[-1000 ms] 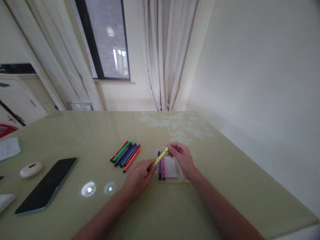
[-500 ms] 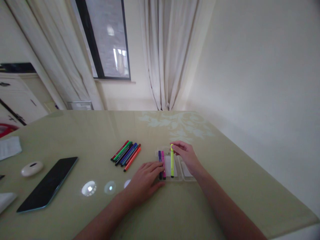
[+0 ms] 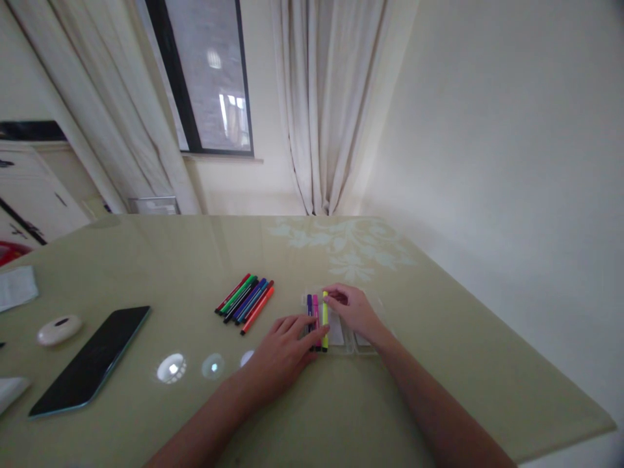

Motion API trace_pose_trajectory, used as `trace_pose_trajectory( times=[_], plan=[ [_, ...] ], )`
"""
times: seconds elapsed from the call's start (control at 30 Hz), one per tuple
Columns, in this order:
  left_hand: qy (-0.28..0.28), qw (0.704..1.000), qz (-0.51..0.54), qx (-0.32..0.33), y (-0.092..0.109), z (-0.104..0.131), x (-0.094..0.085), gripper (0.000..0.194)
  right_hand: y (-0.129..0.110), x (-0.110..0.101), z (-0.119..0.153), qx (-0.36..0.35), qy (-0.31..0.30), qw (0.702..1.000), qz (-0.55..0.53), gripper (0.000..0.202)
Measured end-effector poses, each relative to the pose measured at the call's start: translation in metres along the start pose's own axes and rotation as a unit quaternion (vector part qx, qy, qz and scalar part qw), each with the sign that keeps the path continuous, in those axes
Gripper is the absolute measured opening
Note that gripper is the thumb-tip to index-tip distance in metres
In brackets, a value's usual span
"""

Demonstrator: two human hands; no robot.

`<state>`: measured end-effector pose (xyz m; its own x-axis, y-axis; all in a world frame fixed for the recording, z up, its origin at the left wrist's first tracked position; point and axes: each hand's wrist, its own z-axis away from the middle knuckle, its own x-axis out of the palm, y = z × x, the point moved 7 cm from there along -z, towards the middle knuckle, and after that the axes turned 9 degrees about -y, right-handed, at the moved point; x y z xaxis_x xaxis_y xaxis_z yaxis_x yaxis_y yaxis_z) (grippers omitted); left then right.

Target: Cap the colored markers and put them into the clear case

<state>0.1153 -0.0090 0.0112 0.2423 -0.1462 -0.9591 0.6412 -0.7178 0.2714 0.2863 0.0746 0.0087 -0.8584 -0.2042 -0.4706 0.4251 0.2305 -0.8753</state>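
Note:
A clear plastic case (image 3: 349,346) lies open on the table. In its left part a dark purple marker (image 3: 309,304) and a pink marker (image 3: 316,305) lie side by side, with a yellow marker (image 3: 325,320) just right of them. My right hand (image 3: 351,308) pinches the yellow marker near its upper end. My left hand (image 3: 287,343) has its fingers spread over the lower part of the markers, a fingertip touching the yellow one. Left of the case, several markers (image 3: 246,303) in red, green, black, blue and orange lie in a slanted row.
On the left of the table (image 3: 195,260) are a black tablet (image 3: 92,361), a white rounded object (image 3: 59,330) and a white cloth or tissue (image 3: 17,288). A wall borders the table's right side.
My right hand has moved left and slightly down, bringing the yellow marker beside the pink one. My left fingers have reached across to the yellow marker.

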Motion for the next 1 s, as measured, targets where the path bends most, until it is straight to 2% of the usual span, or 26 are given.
trace_pose_trajectory(
  times=[0.17, 0.33, 0.73, 1.0],
  plan=[
    [-0.006, 1.0, -0.009, -0.003, 0.001, 0.0, 0.002, 0.057, -0.01, 0.005, 0.003, -0.016, -0.011, 0.993, 0.12, 0.02],
    [-0.007, 1.0, -0.023, -0.001, 0.002, -0.001, 0.002, 0.058, -0.016, 0.009, 0.004, -0.031, -0.029, 0.984, 0.173, 0.015],
    [0.006, 0.997, -0.075, 0.012, 0.007, -0.002, -0.001, 0.059, -0.018, 0.012, 0.004, -0.033, -0.039, 0.981, 0.188, 0.018],
    [0.009, 0.997, -0.077, 0.026, 0.009, -0.001, -0.003, 0.045, -0.017, 0.013, 0.003, -0.04, -0.038, 0.98, 0.192, 0.02]
  ],
)
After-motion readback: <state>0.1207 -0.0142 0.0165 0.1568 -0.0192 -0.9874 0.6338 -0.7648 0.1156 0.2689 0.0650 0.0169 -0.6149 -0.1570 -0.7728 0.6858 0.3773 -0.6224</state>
